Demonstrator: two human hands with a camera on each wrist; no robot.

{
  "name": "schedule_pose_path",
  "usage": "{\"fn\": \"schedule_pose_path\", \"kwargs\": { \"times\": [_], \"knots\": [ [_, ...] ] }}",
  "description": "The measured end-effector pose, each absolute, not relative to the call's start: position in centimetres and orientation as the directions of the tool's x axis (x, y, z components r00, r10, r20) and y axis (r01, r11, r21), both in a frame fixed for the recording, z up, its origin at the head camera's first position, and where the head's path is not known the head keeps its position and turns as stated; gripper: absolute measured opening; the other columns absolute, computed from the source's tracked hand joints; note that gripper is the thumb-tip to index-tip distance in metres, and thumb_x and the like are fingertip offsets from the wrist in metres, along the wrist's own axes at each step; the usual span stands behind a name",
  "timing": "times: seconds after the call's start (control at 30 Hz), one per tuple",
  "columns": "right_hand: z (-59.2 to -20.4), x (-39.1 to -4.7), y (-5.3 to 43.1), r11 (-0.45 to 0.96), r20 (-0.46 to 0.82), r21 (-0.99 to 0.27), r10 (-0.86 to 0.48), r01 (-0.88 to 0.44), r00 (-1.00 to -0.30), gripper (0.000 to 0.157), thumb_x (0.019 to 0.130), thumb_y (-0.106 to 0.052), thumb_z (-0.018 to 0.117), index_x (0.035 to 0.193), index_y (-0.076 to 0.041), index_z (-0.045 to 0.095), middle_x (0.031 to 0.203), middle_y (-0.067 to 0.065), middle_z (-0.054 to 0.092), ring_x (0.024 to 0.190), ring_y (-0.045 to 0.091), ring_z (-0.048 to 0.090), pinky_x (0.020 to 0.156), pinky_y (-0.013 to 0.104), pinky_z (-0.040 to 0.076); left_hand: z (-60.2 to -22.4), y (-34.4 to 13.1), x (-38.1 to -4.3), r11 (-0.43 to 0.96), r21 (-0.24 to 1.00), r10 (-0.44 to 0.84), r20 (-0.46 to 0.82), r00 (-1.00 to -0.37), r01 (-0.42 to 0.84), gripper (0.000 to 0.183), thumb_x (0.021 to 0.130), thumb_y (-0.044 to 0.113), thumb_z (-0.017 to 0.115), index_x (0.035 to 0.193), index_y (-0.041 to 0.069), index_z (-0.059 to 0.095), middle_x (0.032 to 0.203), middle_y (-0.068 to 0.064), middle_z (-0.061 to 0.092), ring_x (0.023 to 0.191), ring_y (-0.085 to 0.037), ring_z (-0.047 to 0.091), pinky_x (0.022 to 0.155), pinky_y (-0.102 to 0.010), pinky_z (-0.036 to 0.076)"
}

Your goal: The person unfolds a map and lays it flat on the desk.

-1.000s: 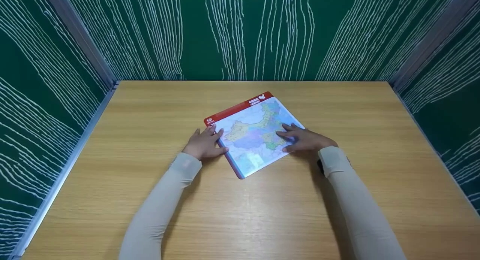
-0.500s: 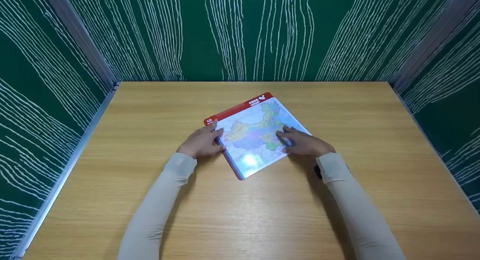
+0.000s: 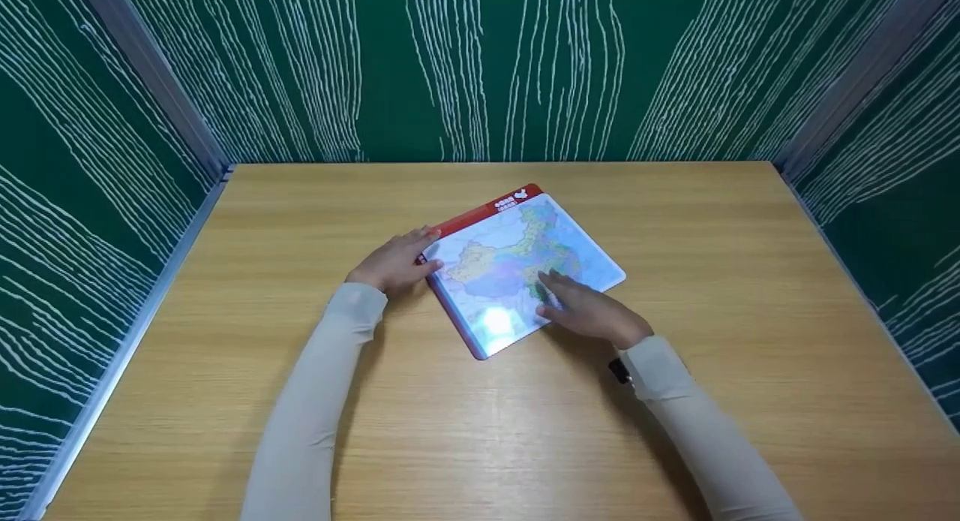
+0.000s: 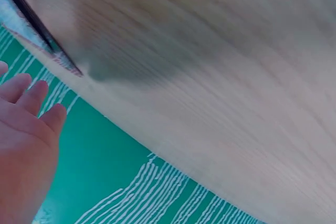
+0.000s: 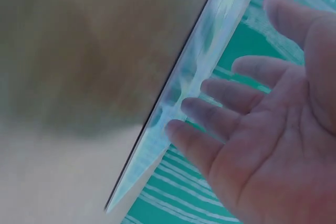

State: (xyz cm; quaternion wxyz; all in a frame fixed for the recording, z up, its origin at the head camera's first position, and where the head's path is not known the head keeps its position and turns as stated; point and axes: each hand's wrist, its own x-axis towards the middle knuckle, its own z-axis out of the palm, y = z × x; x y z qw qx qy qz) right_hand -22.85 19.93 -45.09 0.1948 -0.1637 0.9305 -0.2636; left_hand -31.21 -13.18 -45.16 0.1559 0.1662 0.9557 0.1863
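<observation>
A flat map board (image 3: 510,243) lies turned at an angle on the wooden table, its red title strip along the far edge. My left hand (image 3: 394,262) is over its left corner, fingers on the end of the strip and thumb over the map. From the near right side my right hand (image 3: 589,309) reaches over the map with straight fingers. In the left wrist view, loosely extended left-hand fingers show beside the board's edge (image 4: 23,24). The right wrist view shows the spread right palm (image 5: 268,129), fingertips right at the map surface (image 5: 184,77).
The wooden table (image 3: 480,438) spreads around the board. Green panels with wavy white lines (image 3: 495,70) stand behind it and at both sides, joined by grey posts (image 3: 165,78). Light glares off the map's lower part.
My left hand has slid up and left along the board's edge to the red strip. My right hand has moved left and nearer me, uncovering the right corner. The board stays nearly in place.
</observation>
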Motion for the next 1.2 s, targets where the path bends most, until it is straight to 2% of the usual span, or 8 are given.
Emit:
{"fn": "schedule_pose_path", "kwargs": {
  "times": [0.4, 0.57, 0.8, 1.0, 1.2],
  "knots": [
    [-45.5, -20.4, 17.3, 0.812, -0.248, -0.541, -0.402, -0.218, -0.881, 0.070, 0.096, -0.048, 0.051, 0.153, -0.016, 0.025, 0.161, 0.013, 0.016, 0.148, 0.032, 0.016, 0.117, 0.052, 0.024, -45.8, -13.2, -32.0, 0.899, 0.398, 0.324, -0.319, -0.891, 0.184, 0.078, 0.090, 0.060, 0.052, 0.152, 0.040, 0.008, 0.163, 0.011, 0.006, 0.151, -0.024, 0.005, 0.120, -0.053, 0.009],
    [-45.7, -20.1, 16.7, 0.814, -0.263, -0.532, -0.421, -0.234, -0.868, 0.069, 0.096, -0.049, 0.050, 0.153, -0.020, 0.024, 0.161, 0.012, 0.014, 0.148, 0.034, 0.013, 0.117, 0.053, 0.022, -46.0, -12.9, -32.3, 0.902, 0.380, 0.340, -0.327, -0.882, 0.207, 0.078, 0.090, 0.060, 0.050, 0.153, 0.037, 0.009, 0.163, 0.010, 0.005, 0.151, -0.022, 0.004, 0.121, -0.050, 0.009],
    [-46.0, -20.0, 16.1, 0.827, -0.255, -0.485, -0.445, -0.285, -0.858, 0.065, 0.097, -0.048, 0.049, 0.153, -0.022, 0.027, 0.161, 0.013, 0.016, 0.147, 0.040, 0.014, 0.115, 0.056, 0.026, -46.4, -12.8, -32.8, 0.886, 0.377, 0.398, -0.323, -0.859, 0.269, 0.076, 0.093, 0.056, 0.047, 0.155, 0.026, 0.013, 0.163, 0.001, 0.007, 0.151, -0.022, 0.006, 0.122, -0.048, 0.010],
    [-45.9, -20.0, 15.9, 0.846, -0.280, -0.475, -0.407, -0.243, -0.870, 0.065, 0.096, -0.050, 0.050, 0.153, -0.030, 0.025, 0.161, 0.009, 0.016, 0.148, 0.037, 0.013, 0.115, 0.056, 0.025, -46.7, -12.8, -33.0, 0.885, 0.383, 0.401, -0.333, -0.853, 0.265, 0.077, 0.094, 0.057, 0.044, 0.155, 0.025, 0.010, 0.163, 0.003, 0.005, 0.151, -0.020, 0.002, 0.122, -0.046, 0.007],
    [-45.8, -20.0, 15.8, 0.854, -0.294, -0.469, -0.392, -0.226, -0.871, 0.064, 0.096, -0.048, 0.051, 0.152, -0.029, 0.026, 0.161, 0.011, 0.017, 0.147, 0.038, 0.014, 0.115, 0.056, 0.024, -46.6, -12.6, -32.9, 0.887, 0.376, 0.401, -0.337, -0.852, 0.269, 0.077, 0.094, 0.057, 0.045, 0.155, 0.025, 0.011, 0.163, 0.003, 0.004, 0.151, -0.021, 0.001, 0.122, -0.047, 0.008]
  ]
}}
